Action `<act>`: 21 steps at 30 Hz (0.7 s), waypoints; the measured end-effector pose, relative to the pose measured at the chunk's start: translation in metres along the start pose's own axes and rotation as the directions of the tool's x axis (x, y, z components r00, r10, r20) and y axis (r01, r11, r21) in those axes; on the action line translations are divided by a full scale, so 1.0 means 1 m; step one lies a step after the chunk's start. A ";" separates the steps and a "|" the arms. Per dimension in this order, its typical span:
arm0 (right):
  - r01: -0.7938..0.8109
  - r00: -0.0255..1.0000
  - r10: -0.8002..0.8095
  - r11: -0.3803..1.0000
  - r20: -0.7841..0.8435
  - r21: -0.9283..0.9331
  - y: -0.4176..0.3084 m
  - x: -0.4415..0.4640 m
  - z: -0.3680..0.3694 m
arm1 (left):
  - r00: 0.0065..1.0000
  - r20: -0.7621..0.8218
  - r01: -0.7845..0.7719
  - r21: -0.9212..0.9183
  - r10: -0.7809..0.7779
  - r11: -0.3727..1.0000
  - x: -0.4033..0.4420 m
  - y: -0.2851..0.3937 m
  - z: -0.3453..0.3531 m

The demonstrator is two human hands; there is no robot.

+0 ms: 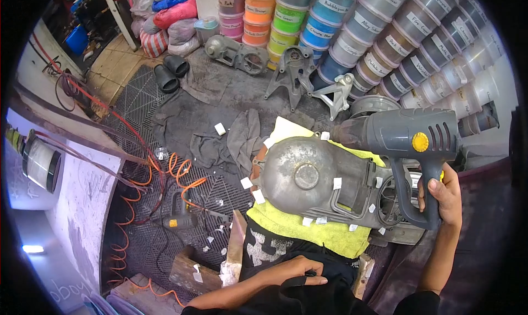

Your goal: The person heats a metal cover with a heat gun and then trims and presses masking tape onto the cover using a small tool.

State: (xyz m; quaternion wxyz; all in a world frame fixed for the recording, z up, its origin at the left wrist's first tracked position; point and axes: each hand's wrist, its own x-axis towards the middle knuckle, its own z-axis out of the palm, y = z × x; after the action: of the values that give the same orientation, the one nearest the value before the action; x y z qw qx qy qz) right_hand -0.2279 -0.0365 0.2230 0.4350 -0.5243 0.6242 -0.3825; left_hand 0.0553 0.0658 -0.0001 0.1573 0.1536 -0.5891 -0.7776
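Note:
My right hand [444,197] is wrapped round the handle of a grey heat gun [410,136] with a yellow dial, its nozzle pointing left over the casing. A large grey metal engine casing [300,175] lies on a yellow-green towel [330,238] across my lap. Several small white pieces of tape [337,183] stick along the casing's edges. Near my lap, in front of the casing, my left hand [303,270] rests with its fingers curled in against dark cloth; whether it grips anything is hidden.
Stacked labelled tubs [330,29] line the back wall. Metal parts [291,76] stand before them, with black slippers [166,78] further left. An orange coiled hose [181,172] and a second heat gun [179,219] lie on the mat. A wooden block [235,243] stands beside my left forearm.

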 end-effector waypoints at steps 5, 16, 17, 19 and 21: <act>0.016 1.000 -0.016 1.000 0.003 -0.003 0.015 -0.001 -0.006 | 0.998 0.009 0.054 -0.007 -0.054 0.998 0.000 0.001 -0.002; 0.047 0.999 -0.047 0.992 -0.004 0.121 0.029 -0.001 -0.009 | 0.993 0.008 0.116 -0.143 -0.116 0.983 0.002 -0.006 -0.003; 0.036 0.998 -0.044 0.986 0.047 0.162 0.027 -0.003 -0.012 | 0.994 -0.007 0.110 -0.162 -0.112 0.981 0.004 -0.002 -0.002; 0.029 0.998 -0.046 0.953 0.050 0.303 0.033 -0.008 -0.016 | 0.993 -0.013 0.116 -0.171 -0.120 0.978 0.005 0.001 -0.003; -0.004 0.999 -0.013 0.876 0.032 0.482 0.041 -0.015 -0.020 | 0.989 0.002 0.144 -0.155 -0.145 0.977 0.006 0.002 -0.003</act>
State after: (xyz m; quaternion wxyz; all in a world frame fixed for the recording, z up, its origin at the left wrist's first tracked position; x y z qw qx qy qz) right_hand -0.2587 -0.0149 0.1935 0.5615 -0.4073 0.5005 -0.5179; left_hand 0.0512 0.0602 0.0008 0.1145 0.1868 -0.5134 -0.8297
